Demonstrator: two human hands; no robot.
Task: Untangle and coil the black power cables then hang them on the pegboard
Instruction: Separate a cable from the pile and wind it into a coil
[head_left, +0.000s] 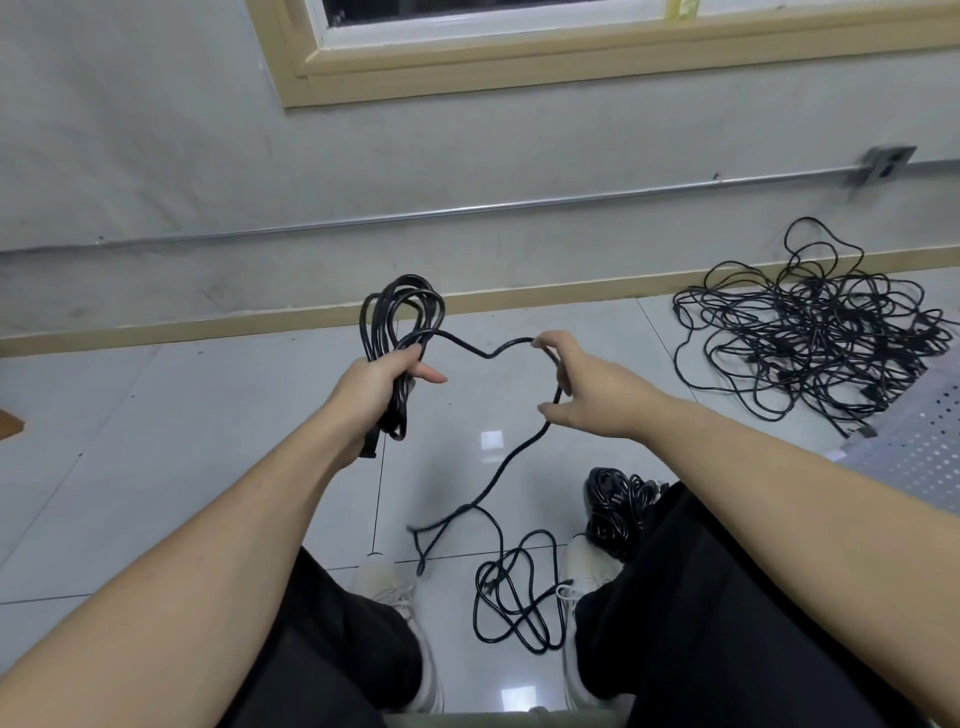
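Note:
My left hand (382, 387) grips a bundle of black cable loops (402, 317) that stand up above the fist, with a plug end hanging below the wrist. From the bundle one strand runs right to my right hand (587, 389), which holds that cable strand (558, 379) loosely between curled fingers and thumb. Below my right hand the strand drops to the floor and ends in loose black loops (514, 597) between my shoes. A big tangle of black cables (810, 332) lies on the floor at the right, by the wall.
A tight heap of coiled black cable (615, 506) sits by my right knee. A white perforated board (919, 441) lies at the right edge. The wall with a metal conduit (467, 210) is straight ahead. Grey floor tiles (156, 441) spread to the left.

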